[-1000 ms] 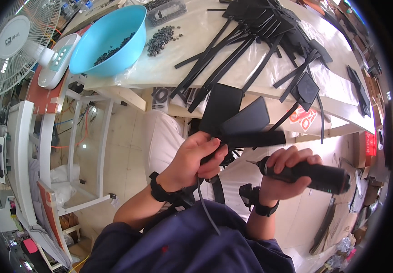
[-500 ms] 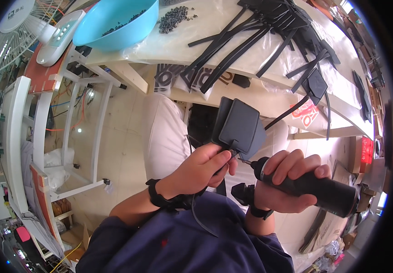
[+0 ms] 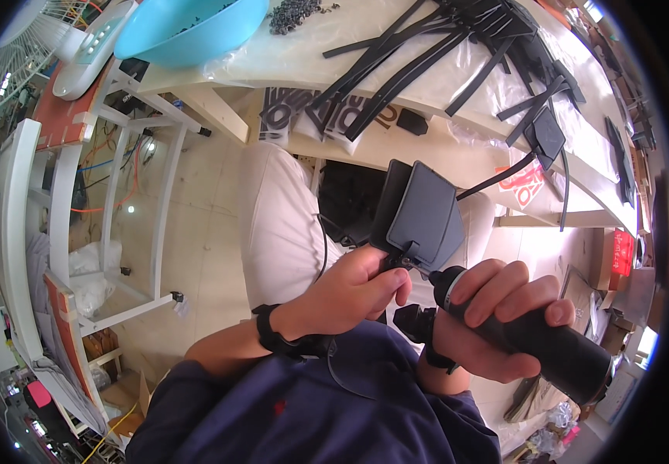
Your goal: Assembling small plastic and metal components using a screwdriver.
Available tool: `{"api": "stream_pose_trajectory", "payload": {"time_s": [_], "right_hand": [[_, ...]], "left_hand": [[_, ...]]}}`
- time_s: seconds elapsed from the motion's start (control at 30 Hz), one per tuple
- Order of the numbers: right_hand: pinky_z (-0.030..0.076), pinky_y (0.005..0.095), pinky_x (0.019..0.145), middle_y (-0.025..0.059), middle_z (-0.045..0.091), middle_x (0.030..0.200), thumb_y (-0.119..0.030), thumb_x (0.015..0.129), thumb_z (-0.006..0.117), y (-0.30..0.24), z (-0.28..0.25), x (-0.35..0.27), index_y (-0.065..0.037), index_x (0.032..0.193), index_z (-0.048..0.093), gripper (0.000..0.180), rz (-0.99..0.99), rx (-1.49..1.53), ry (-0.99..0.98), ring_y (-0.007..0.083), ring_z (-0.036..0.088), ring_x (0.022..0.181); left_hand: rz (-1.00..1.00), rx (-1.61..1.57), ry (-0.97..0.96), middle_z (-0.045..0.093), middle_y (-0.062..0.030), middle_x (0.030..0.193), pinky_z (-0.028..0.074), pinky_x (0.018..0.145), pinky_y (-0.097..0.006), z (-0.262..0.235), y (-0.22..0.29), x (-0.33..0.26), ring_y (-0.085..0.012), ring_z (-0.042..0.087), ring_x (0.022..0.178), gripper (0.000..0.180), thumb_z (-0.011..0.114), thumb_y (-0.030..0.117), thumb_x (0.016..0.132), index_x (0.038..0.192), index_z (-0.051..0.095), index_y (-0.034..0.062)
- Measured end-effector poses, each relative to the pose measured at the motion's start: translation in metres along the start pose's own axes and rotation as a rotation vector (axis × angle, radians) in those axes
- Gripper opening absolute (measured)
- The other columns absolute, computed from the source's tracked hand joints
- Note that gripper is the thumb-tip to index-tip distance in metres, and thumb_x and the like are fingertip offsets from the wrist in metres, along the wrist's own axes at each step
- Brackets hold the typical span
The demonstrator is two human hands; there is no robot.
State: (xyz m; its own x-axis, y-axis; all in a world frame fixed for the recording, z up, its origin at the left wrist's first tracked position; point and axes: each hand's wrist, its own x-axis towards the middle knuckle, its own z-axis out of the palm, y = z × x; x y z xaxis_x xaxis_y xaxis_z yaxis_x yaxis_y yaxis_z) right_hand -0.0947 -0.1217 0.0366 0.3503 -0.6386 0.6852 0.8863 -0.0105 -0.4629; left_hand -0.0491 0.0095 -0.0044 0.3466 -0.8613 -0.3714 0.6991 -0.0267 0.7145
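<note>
My left hand (image 3: pixel 357 290) is closed on the lower end of a black leather-like tag (image 3: pixel 427 216), which has two flat flaps and a narrow strap end. A small dark fastener (image 3: pixel 407 261) shows there, beside my thumb. My right hand (image 3: pixel 497 317) wraps round a black cylindrical electric screwdriver (image 3: pixel 555 340). Its tip points left and reaches the fastener; whether it is seated in the screw is too small to tell. More black straps and tags (image 3: pixel 419 66) lie piled on the table, one tag (image 3: pixel 543 138) hanging over its near edge.
The plastic-covered table (image 3: pixel 296 73) spans the far side. On it stand a light-blue basin (image 3: pixel 195 35) holding small dark parts and a heap of similar parts (image 3: pixel 296 15). A white fan (image 3: pixel 79 58) and white metal frames (image 3: pixel 164 209) are at left. Boxes (image 3: pixel 611 259) stand at right.
The tag, both hands and the screwdriver have shifted slightly right in the picture. The tag has turned a little, and the screwdriver's rear end sits lower. Both holds stay the same.
</note>
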Motion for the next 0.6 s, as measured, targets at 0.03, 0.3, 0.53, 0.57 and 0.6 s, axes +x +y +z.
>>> {"api": "stream_pose_trajectory", "payload": {"time_s": [0.03, 0.3, 0.53, 0.57, 0.6], "right_hand": [[0.041, 0.0267, 0.040, 0.0039, 0.044, 0.080, -0.044, 0.088, 0.065, 0.000, 0.000, -0.001, -0.008, 0.111, 0.043, 0.048, 0.003, -0.002, 0.000, 0.0125, 0.046, 0.052], [0.050, 0.0317, 0.041, 0.0109, 0.049, 0.082, -0.041, 0.090, 0.062, 0.007, -0.007, -0.007, -0.005, 0.114, 0.035, 0.051, -0.102, 0.019, -0.121, 0.0192, 0.053, 0.050], [0.045, 0.0259, 0.040, 0.0044, 0.047, 0.080, -0.044, 0.088, 0.065, 0.009, -0.004, -0.013, -0.008, 0.113, 0.045, 0.048, -0.161, -0.072, -0.209, 0.0133, 0.048, 0.049], [0.045, 0.0260, 0.040, 0.0043, 0.047, 0.080, -0.044, 0.088, 0.065, 0.007, -0.004, -0.013, -0.008, 0.113, 0.044, 0.048, -0.145, -0.068, -0.199, 0.0131, 0.048, 0.049], [0.045, 0.0262, 0.040, 0.0041, 0.047, 0.080, -0.043, 0.088, 0.065, 0.008, -0.003, -0.013, -0.008, 0.113, 0.044, 0.048, -0.130, -0.062, -0.191, 0.0130, 0.048, 0.050]], "left_hand": [[0.016, 0.026, 0.011, 0.042, 0.0043, 0.062, 0.027, 0.046, -0.022, 0.001, 0.001, 0.000, -0.0042, 0.033, 0.049, 0.021, 0.047, 0.016, 0.098, 0.085, 0.054, 0.0020], [0.037, 0.160, 0.170, 0.042, 0.0013, 0.055, 0.031, 0.045, -0.024, 0.013, -0.002, -0.003, -0.0048, 0.038, 0.047, 0.021, 0.047, 0.016, 0.097, 0.090, 0.061, 0.0018], [0.116, 0.344, 0.309, 0.049, -0.0089, 0.060, 0.036, 0.051, -0.031, 0.020, -0.001, -0.004, -0.0127, 0.048, 0.054, 0.020, 0.050, 0.015, 0.095, 0.093, 0.060, -0.0026], [0.114, 0.341, 0.312, 0.049, -0.0089, 0.060, 0.036, 0.051, -0.031, 0.019, -0.002, -0.004, -0.0127, 0.048, 0.054, 0.020, 0.050, 0.015, 0.095, 0.093, 0.060, -0.0026], [0.107, 0.354, 0.307, 0.051, -0.0113, 0.062, 0.038, 0.053, -0.032, 0.017, -0.003, -0.006, -0.0167, 0.049, 0.055, 0.020, 0.050, 0.014, 0.095, 0.094, 0.060, -0.0032]]}}
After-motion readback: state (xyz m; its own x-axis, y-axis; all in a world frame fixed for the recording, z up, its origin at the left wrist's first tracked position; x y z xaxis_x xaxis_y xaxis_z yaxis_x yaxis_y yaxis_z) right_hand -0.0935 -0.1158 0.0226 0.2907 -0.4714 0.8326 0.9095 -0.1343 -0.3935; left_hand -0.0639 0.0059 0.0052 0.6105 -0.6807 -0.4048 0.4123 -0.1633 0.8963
